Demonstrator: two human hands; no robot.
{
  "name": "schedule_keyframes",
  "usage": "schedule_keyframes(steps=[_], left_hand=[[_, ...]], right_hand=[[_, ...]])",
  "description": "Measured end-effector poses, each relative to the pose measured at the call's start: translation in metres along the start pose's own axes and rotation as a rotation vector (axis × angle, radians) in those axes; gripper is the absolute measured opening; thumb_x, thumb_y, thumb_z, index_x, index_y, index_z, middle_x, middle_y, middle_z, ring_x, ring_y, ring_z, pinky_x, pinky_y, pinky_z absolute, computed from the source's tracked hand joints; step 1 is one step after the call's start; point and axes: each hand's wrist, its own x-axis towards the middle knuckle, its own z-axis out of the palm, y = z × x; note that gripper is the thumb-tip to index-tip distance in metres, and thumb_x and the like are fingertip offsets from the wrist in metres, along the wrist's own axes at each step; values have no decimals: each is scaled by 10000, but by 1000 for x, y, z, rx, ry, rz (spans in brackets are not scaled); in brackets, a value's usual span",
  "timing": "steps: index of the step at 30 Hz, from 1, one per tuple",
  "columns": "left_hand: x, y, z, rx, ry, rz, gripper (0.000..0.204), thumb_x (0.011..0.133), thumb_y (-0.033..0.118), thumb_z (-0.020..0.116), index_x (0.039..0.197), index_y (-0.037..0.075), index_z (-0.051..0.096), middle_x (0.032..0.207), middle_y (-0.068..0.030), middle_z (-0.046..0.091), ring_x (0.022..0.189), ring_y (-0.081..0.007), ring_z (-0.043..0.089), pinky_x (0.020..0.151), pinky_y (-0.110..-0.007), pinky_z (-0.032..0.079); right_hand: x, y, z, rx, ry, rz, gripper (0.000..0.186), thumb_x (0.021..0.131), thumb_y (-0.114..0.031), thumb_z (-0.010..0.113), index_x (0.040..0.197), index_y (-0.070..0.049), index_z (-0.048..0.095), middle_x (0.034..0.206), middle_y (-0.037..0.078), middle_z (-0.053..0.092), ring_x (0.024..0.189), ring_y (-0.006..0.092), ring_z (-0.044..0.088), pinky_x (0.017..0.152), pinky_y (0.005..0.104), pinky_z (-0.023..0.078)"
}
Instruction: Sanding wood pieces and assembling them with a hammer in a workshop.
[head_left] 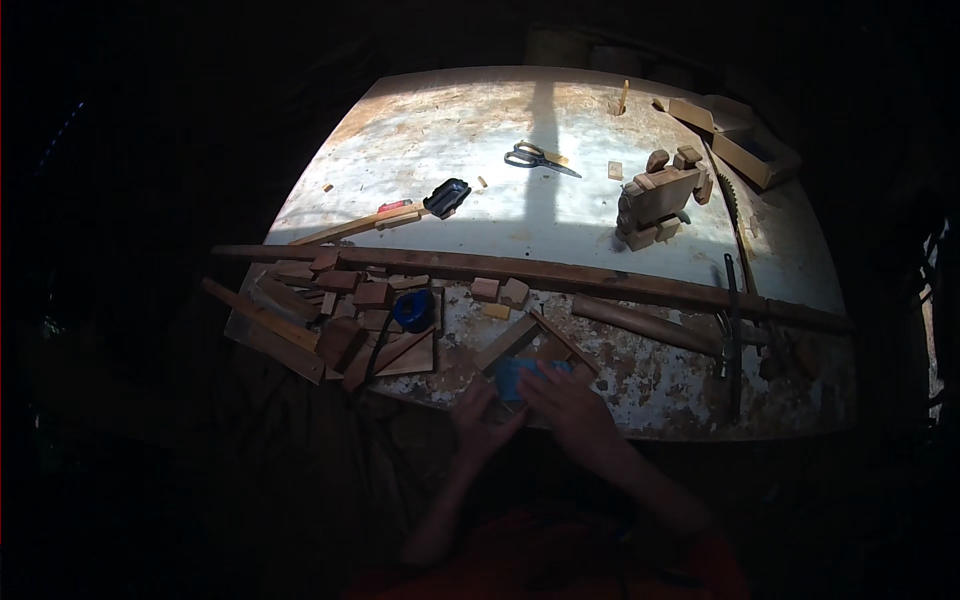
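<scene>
Though dim, blue piece (508, 381), long axis roughly left-right, under right hand (562, 402), left hand (480, 418) nearby, each grip's closure unclear.

Partly hidden at six o'clock under the right fingers (540, 384): a blue object (507, 378). Hard to see what the left fingers (478, 397) touch. Lost in shadow past three o'clock: dark shapes (800, 355) on the worktop (650, 395). Cut off at five o'clock: a red sleeve (708, 565).

Wooden frame (506, 343) matt; tray (447, 199) glossy plastic; tabletop (650, 378) rough, flaking.
</scene>
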Motion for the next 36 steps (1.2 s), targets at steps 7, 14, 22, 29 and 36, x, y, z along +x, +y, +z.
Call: schedule_keyframes(steps=[7, 14, 22, 29, 36], left_hand=[[0, -2, 5, 13, 27, 28, 480, 722, 198, 987, 1108, 12, 771, 1018, -133, 740, 939, -293, 755, 818, -381, 604], [-3, -2, 3, 28, -19, -32, 510, 729, 207, 993, 1146, 14, 772, 1042, -138, 741, 950, -293, 752, 835, -382, 606], [5, 9, 0, -46, 23, 7, 547, 731, 196, 987, 1210, 37, 777, 1057, -131, 752, 968, -292, 771, 833, -396, 624], [0, 5, 4, 19, 27, -11, 524, 728, 195, 986, 1179, 24, 782, 1102, -145, 757, 992, -302, 783, 851, -403, 635], [3, 9, -1, -5, 21, 0, 502, 736, 202, 982, 1155, 18, 776, 1061, -139, 740, 959, -306, 772, 829, -400, 630]], right_hand=[[-3, 0, 10, -36, 21, 44, 551, 942, -91, 707, 1484, -36, 625, 1619, 180, 560, 1547, 388, 484, 1251, 525, 433], [-2, -12, 7, -236, 53, 167, 593, 916, -97, 736, 1497, -59, 621, 1637, 160, 550, 1551, 352, 492, 1244, 528, 440], [0, -15, 7, -153, 64, 179, 524, 938, -118, 723, 1459, -106, 668, 1606, 147, 583, 1533, 368, 513, 1252, 564, 420], [6, -11, 1, -139, 68, 202, 550, 917, -12, 702, 1446, -159, 704, 1576, 134, 621, 1534, 349, 519, 1240, 518, 463], [12, -3, -2, -15, 107, 255, 520, 956, -33, 654, 1471, -101, 656, 1627, 175, 555, 1531, 400, 507, 1254, 546, 431]])
